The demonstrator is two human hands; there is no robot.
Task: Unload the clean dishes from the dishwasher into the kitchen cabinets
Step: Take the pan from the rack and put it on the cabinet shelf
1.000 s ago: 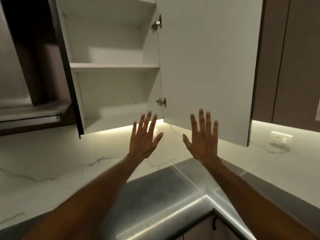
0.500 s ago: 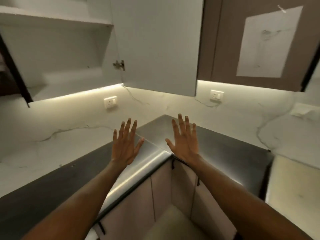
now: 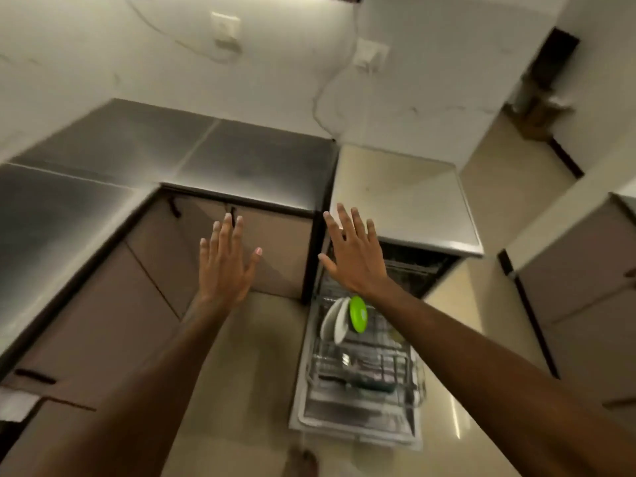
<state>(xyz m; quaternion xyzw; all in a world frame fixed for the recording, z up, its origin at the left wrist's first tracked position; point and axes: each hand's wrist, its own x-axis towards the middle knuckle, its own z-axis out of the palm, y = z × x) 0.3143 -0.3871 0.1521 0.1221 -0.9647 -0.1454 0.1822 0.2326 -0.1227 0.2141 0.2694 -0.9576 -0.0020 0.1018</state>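
The dishwasher [image 3: 406, 208] stands open at the right with its door down and the wire rack [image 3: 364, 370] pulled out. Two white plates [image 3: 335, 321] and a green plate [image 3: 358, 314] stand on edge in the rack, and some cutlery lies lower in it, blurred. My left hand [image 3: 225, 266] is held out flat with spread fingers in front of the lower cabinet doors, holding nothing. My right hand [image 3: 354, 253] is also flat and spread, hovering above the far end of the rack, empty. The upper cabinets are out of view.
A dark steel countertop [image 3: 103, 173] wraps the corner at the left and back. Brown lower cabinet doors [image 3: 275, 249] sit under it. Two wall sockets [image 3: 225, 27] are on the marble backsplash. Another cabinet [image 3: 581, 266] stands at the right. A foot [image 3: 303, 461] shows on the beige floor.
The view has swung down and to the right, from the open upper cabinet to the counter corner and now the open dishwasher. Both hands stay flat, spread and empty.
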